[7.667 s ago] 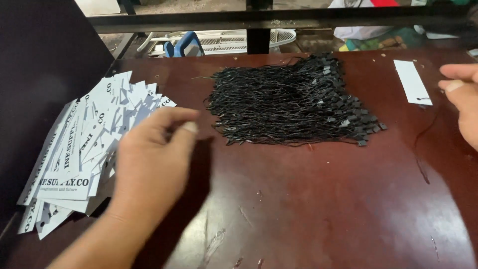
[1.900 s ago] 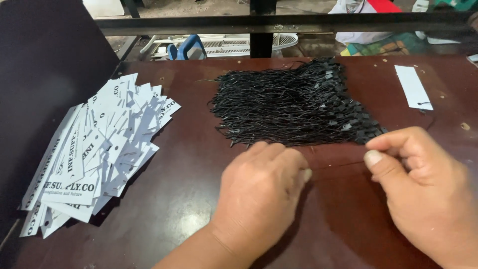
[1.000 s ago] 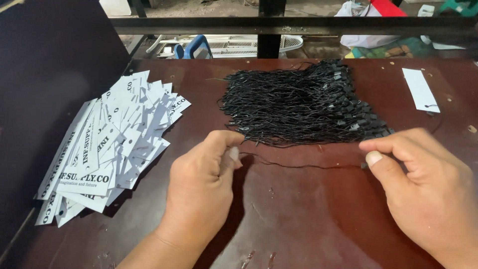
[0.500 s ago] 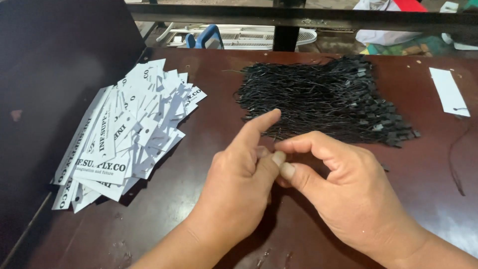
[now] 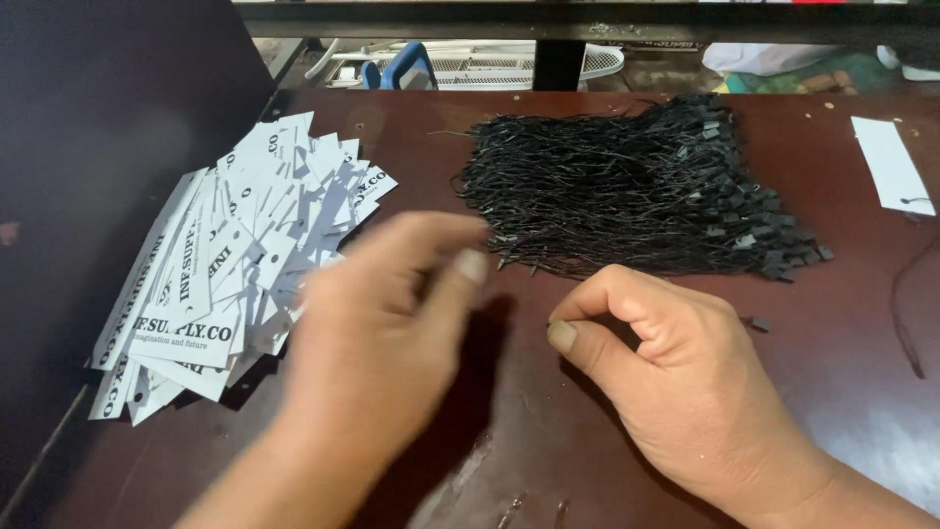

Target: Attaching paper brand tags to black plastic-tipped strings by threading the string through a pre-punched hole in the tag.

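Black strings [image 5: 636, 186]: a dense heap of thin black cords with small square black end pieces, lying in the upper middle of the frame on the dark red-brown desk [image 5: 842, 392]; loose ends fray out toward its lower left edge.
Change: half a second ago the two hands met, fingertip to fingertip, at the centre of the frame; now they have drawn apart, and the left one has swung toward the paper tags.
What that suggests: the fine work between the fingers looks to be over for this piece, and the left hand seems to be turning to the tags.
Left hand [image 5: 377, 313]: blurred with motion, centre left of the frame, fingers loosely spread and apparently empty, just beside the right edge of the tag pile.
Right hand [image 5: 676, 382]: lower right of centre, fingers curled with thumb against forefinger; whether a cord is pinched there I cannot tell.
White tags [image 5: 235, 264]: a fanned pile of printed white paper tags at the left.
Single tag [image 5: 889, 165]: one white tag alone at the upper right, well apart from the heap.
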